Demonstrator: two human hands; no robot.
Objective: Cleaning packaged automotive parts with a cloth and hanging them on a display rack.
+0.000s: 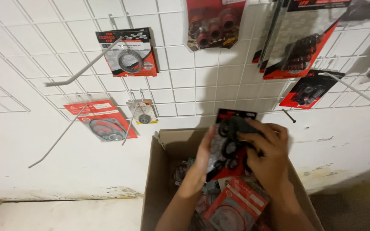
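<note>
We grip a blister pack (232, 143) with both hands, left hand (202, 160) and right hand (268, 156) fingers closed on it, above the cardboard box (159, 179) at lower centre.

Dim, warm light from behind the viewer, and a big soft shadow falls on the white wall (202, 85) just above the right hand (267, 154). Both hands smear with motion blur. Faint glare on the hanging blister packs (213, 23) overhead. Grid lines bow toward the edges.
</note>
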